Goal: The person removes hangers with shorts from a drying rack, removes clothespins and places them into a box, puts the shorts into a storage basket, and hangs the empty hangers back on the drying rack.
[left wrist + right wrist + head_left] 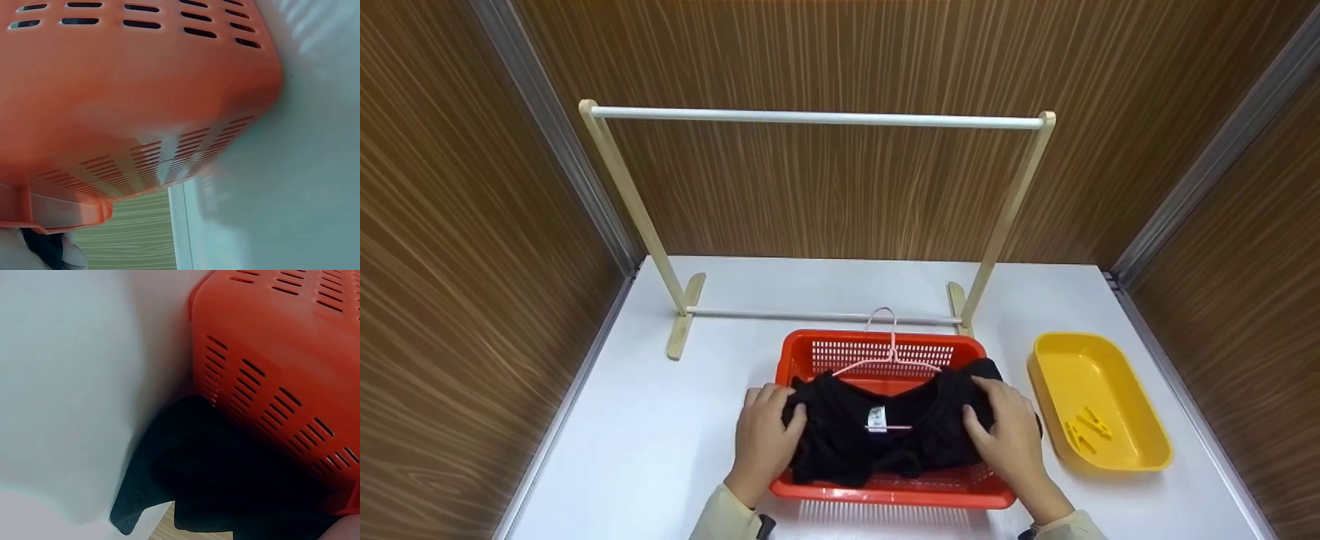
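A black shirt [840, 442] with a white neck label lies bunched across the red basket [892, 495]. A pink clothes hanger [893, 352] is inside its neckline, hook pointing to the back and lower bar showing below the label. My left hand [765, 435] grips the shirt's left shoulder at the basket's left rim. On the other side, my right hand [1011, 435] holds the right shoulder between thumb and fingers. The right wrist view shows black cloth [208, 467] hanging outside the basket wall. Dark cloth [48, 247] shows between the left fingers in the left wrist view.
Behind the basket stands a clothes rack with a white top rail [817, 117] and wooden legs. A yellow tray [1099, 367] holding yellow clothespins [1093, 424] is at the right. Wood-grain panels [825, 195] enclose the white table [660, 420].
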`<action>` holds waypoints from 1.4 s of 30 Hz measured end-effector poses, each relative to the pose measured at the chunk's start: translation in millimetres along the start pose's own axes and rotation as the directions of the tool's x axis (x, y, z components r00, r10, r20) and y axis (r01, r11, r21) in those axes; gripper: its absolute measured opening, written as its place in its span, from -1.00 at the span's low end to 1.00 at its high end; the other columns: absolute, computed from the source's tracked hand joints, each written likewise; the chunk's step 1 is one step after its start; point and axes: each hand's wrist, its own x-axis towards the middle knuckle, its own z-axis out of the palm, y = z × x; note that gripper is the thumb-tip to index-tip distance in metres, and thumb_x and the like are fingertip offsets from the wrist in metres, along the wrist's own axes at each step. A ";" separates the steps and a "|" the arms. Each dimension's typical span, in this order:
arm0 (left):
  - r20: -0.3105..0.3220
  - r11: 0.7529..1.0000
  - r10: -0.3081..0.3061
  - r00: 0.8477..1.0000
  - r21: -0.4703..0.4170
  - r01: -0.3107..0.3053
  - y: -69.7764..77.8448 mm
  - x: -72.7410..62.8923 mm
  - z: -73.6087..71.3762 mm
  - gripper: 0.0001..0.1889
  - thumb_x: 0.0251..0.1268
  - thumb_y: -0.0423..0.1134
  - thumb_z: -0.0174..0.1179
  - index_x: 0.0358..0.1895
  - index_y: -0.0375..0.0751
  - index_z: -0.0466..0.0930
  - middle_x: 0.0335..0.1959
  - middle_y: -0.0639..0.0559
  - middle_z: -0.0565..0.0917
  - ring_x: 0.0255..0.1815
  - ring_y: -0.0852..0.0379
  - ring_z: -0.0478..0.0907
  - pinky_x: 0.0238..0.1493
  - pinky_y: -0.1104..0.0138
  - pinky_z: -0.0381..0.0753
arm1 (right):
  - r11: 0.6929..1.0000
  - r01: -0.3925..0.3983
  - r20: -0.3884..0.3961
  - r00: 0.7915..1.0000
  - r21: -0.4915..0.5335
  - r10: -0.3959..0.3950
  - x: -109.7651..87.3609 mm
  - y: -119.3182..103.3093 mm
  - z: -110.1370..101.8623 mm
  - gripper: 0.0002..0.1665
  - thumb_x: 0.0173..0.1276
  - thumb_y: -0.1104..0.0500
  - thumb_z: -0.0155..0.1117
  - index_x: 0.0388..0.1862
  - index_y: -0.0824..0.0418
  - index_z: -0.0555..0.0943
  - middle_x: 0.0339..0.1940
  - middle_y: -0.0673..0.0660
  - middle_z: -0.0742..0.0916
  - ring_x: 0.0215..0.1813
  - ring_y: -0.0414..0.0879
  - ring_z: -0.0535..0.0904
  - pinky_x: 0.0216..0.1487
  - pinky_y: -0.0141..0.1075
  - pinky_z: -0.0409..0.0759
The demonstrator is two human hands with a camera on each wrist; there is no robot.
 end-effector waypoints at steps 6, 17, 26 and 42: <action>0.009 1.000 -0.010 1.000 -0.013 0.011 0.5 1.9 -2.0 -0.82 0.39 -0.13 0.27 -0.09 -0.12 0.71 -0.15 0.09 0.66 -0.11 0.06 0.45 -0.03 0.17 0.51 | 1.000 -0.010 0.007 1.000 0.005 0.010 2.2 -0.6 -0.1 -0.49 0.28 0.18 0.43 0.22 0.21 0.62 0.11 0.24 0.72 0.17 0.24 0.59 0.26 0.11 0.37; -0.025 1.000 0.017 1.000 -0.016 -0.017 1.0 2.3 -1.1 -0.84 0.36 -0.15 0.31 -0.13 -0.13 0.71 -0.19 0.09 0.66 -0.13 0.07 0.46 -0.05 0.17 0.50 | 1.000 -0.010 -0.017 1.000 0.015 0.010 1.9 0.4 0.6 -0.52 0.26 0.20 0.42 0.18 0.22 0.64 0.07 0.24 0.74 0.14 0.22 0.62 0.25 0.11 0.38; -0.010 1.000 0.020 1.000 -0.016 -0.020 1.5 1.4 -2.6 -0.84 0.38 -0.14 0.29 -0.13 -0.12 0.71 -0.19 0.09 0.65 -0.12 0.06 0.45 -0.04 0.16 0.49 | 0.999 -0.031 -0.019 0.999 0.033 0.031 1.1 0.1 0.6 -0.54 0.25 0.21 0.44 0.15 0.21 0.64 0.05 0.22 0.74 0.12 0.21 0.62 0.24 0.09 0.38; -0.018 1.000 0.023 1.000 -0.009 -0.023 0.5 0.1 -1.2 -0.83 0.36 -0.16 0.30 -0.11 -0.14 0.71 -0.19 0.09 0.66 -0.14 0.07 0.45 -0.07 0.16 0.50 | 0.998 -0.065 -0.017 0.998 0.007 0.065 0.5 -1.4 0.4 -0.55 0.20 0.19 0.49 0.07 0.23 0.63 -0.02 0.21 0.74 0.07 0.21 0.63 0.19 0.09 0.41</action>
